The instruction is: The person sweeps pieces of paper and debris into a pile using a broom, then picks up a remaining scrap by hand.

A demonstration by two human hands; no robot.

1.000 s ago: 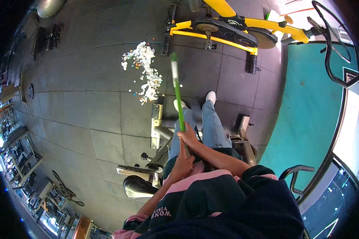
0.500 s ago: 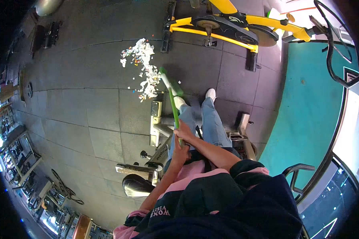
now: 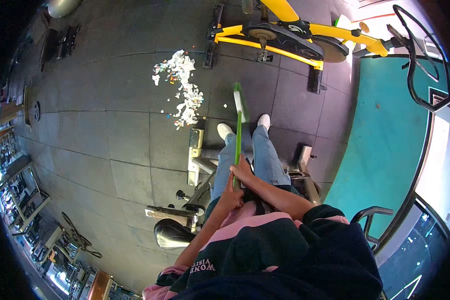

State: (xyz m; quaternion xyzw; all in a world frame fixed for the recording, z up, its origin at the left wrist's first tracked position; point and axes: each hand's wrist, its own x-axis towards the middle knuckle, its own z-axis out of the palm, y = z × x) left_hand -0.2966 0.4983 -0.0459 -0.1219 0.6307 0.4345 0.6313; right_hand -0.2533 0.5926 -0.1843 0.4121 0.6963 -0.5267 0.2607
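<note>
My left hand (image 3: 231,198) is closed around the upper end of a green broom handle (image 3: 238,142), close to my waist. Just below it along the handle, my right hand (image 3: 242,170) grips the same stick. The broom head (image 3: 238,100), green and white, is on the dark tiled floor ahead of my white shoes, blurred at its right edge. Left of the broom lies a long heap of white paper scraps (image 3: 190,102) with small coloured bits, apart from the bristles. One small white scrap (image 3: 225,105) lies between heap and broom.
A yellow and black exercise bike (image 3: 285,45) stands ahead to the right. Metal gym equipment (image 3: 196,150) is beside my left leg, with a black seat (image 3: 172,233). A teal panel (image 3: 385,115) is at the right. A cable (image 3: 77,235) lies at the lower left.
The broom head has swung right, away from the paper heap, and the handle now points nearly straight ahead. Both hands have shifted slightly right with it.
</note>
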